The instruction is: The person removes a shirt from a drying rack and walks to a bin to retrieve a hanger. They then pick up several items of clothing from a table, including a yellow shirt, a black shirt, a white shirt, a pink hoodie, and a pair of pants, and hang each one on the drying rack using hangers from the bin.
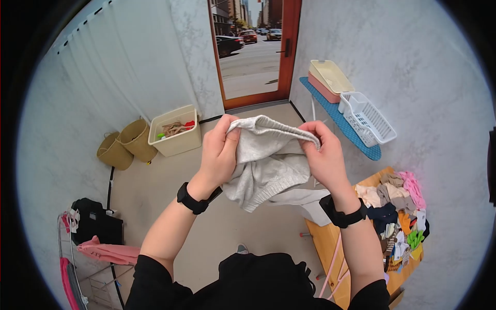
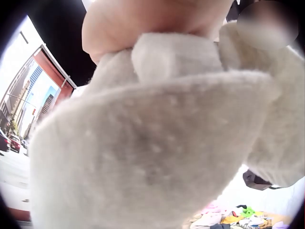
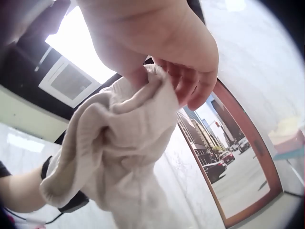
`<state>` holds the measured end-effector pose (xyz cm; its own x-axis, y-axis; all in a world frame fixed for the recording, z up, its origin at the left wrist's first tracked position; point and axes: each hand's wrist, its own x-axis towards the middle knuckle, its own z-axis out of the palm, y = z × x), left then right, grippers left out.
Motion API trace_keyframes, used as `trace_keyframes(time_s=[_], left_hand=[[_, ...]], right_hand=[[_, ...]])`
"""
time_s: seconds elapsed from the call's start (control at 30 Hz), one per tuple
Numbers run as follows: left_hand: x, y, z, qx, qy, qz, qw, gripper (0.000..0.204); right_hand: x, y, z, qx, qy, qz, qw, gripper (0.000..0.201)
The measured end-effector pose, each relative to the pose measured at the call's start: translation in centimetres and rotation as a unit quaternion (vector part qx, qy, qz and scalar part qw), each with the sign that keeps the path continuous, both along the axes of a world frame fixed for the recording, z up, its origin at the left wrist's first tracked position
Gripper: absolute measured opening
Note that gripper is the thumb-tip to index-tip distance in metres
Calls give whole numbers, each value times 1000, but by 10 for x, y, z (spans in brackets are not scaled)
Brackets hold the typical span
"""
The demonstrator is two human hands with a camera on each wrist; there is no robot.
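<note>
A light grey knit garment [image 1: 274, 160] with ribbed edges is held up in front of the body, its upper edge stretched between both hands. The left hand [image 1: 219, 152] pinches its left end, thumb on the near side. The right hand [image 1: 325, 152] grips the right end of that edge. A paler part of cloth hangs below toward the bench. In the left wrist view the garment [image 2: 143, 148] fills most of the picture under the left hand [image 2: 152, 24]. The right wrist view shows the right hand [image 3: 162, 43] pinching the garment [image 3: 128, 138], which hangs in folds.
At the right, a wooden bench [image 1: 323, 235] bears a heap of mixed clothes [image 1: 398, 206]. Behind it, a blue ironing board [image 1: 338, 121] holds plastic baskets [image 1: 367, 119]. Two woven baskets [image 1: 137, 139] and a cream bin [image 1: 178, 142] stand back left. A metal rack [image 1: 72, 263] is front left.
</note>
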<state>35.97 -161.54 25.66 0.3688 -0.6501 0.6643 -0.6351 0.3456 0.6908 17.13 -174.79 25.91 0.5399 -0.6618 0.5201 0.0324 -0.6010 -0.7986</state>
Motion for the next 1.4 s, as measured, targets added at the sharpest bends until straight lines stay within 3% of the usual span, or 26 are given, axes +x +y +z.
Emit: trace_keyframes(time_s=[0.07,0.13,0.17,0.23,0.27,0.33,0.4,0.47,0.57,0.7,0.77,0.8,0.83,0.87,0.93,1.07,1.27,1.33,1.4], left_hand=[[32,10,10,-11,16,12,1000,16],[55,19,30,-31,149,-43,987,16],[67,23,35,-15,234,-94,968,16],[92,25,38,-29,225,-83,970,16],[100,26,38,-40,214,-82,973,16],[109,31,42,-50,184,-67,979,16],[117,35,44,-55,131,-30,989,14],[130,37,36,-42,102,5,994,15],[140,43,33,-39,49,88,994,15],[154,46,44,-97,5,184,978,17],[168,53,45,-62,0,187,980,17],[174,57,46,-29,-7,189,982,18],[179,64,47,50,-30,190,980,21],[181,70,47,54,-29,192,979,21],[174,79,54,254,-47,153,954,30],[188,84,34,285,-34,113,951,40],[186,63,24,238,91,73,964,31],[189,53,21,223,124,59,965,29],[182,39,19,277,149,96,944,28]], right_hand=[[29,5,12,2,2,29,1000,13],[53,11,26,7,6,55,998,13],[61,15,33,-15,93,91,991,12],[75,27,47,-65,257,116,957,11],[82,25,40,-63,257,122,957,11],[88,12,14,-232,232,24,944,12],[85,-4,-3,-222,250,-7,942,18],[81,-20,-19,-45,215,-26,975,20],[77,-43,-27,-48,271,-66,959,20],[75,-54,-31,-60,249,-66,965,14],[69,-66,-29,40,294,-35,954,12],[67,-70,-27,41,294,-32,954,12],[64,-72,-25,76,274,34,958,13],[62,-73,-22,113,252,98,956,15],[59,-73,-10,126,254,122,951,17],[59,-90,-4,168,212,181,946,19],[73,-100,4,200,193,137,951,21],[79,-103,5,249,137,101,953,20],[83,-106,12,274,121,114,947,20]])
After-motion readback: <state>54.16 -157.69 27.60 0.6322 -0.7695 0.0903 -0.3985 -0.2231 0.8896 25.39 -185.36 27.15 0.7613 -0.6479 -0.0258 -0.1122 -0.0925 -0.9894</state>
